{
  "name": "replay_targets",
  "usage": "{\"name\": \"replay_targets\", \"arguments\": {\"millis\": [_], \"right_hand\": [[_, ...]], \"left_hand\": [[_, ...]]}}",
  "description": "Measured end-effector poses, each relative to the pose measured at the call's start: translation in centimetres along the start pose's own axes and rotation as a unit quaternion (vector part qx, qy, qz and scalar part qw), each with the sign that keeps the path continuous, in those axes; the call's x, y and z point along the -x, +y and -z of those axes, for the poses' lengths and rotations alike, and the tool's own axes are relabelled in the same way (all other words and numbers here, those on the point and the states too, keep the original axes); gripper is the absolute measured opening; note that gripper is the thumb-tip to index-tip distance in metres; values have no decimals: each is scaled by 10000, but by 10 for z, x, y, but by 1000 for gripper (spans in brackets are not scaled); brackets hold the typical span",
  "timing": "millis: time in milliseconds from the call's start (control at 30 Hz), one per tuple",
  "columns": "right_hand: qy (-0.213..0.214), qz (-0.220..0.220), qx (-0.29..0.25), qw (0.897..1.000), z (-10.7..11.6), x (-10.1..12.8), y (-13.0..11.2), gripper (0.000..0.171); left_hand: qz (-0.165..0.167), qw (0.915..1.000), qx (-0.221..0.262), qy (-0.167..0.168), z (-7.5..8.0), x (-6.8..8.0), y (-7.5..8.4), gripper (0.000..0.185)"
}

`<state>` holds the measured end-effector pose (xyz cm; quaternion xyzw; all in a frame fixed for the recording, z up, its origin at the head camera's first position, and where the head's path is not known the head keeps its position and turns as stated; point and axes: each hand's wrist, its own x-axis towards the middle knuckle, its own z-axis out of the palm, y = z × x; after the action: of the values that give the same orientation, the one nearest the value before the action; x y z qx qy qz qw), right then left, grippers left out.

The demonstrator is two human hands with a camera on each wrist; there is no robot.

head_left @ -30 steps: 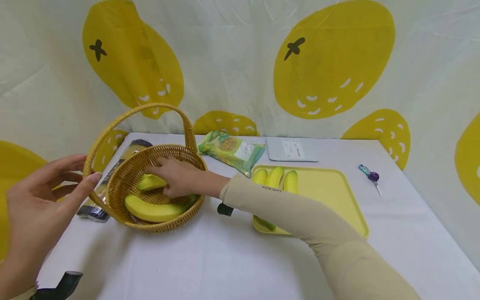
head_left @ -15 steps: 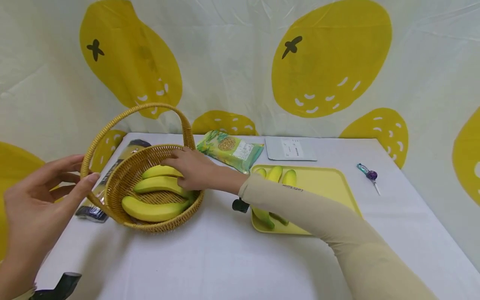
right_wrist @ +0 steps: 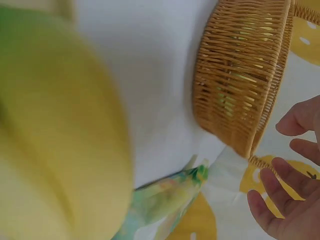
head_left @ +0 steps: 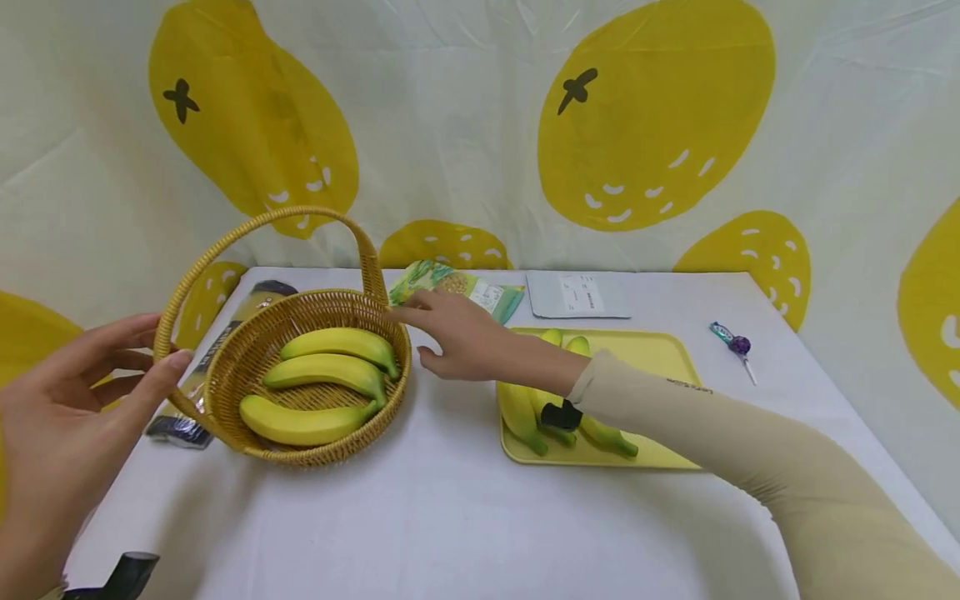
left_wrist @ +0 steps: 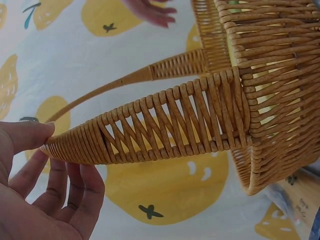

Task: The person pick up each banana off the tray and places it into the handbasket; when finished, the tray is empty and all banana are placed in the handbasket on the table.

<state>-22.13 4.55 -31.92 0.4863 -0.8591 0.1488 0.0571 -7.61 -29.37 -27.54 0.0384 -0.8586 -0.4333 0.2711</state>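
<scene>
the left hand [head_left: 82, 408] pinches the handle [head_left: 307, 210] of the basket [head_left: 330, 305] at left; the right hand [head_left: 468, 336] is spread, holding nothing. the basket seems light, stiff, best held by this handle.

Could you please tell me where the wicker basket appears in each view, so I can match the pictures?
Head: wicker basket, left of centre.
Left wrist: wicker basket, upper right.
Right wrist: wicker basket, upper right.
Shared landmark: the right hand, near the centre, at the top edge and at the right edge, respectively.
</scene>
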Motion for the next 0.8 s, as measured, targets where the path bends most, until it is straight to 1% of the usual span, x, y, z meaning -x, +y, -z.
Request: {"name": "replay_targets", "arguments": {"millis": [100, 200, 400, 633, 800], "right_hand": [[123, -57, -92, 9999, 4, 15, 5, 52], [156, -188, -163, 9996, 6, 28, 8, 52], [98, -645, -308, 9974, 12, 51, 11, 55], [290, -988, -277, 9943, 16, 77, 12, 55], [326, -1428, -330, 9887, 18, 97, 11, 55]], "left_hand": [[-26, 10000, 6, 28, 0, -1, -1, 49], [-53, 10000, 56, 38, 1, -2, -2, 49], [-83, 10000, 0, -26, 1, -5, -2, 50], [-63, 9999, 85, -28, 1, -5, -4, 49], [-119, 9998, 148, 2, 1, -4, -6, 49]]}}
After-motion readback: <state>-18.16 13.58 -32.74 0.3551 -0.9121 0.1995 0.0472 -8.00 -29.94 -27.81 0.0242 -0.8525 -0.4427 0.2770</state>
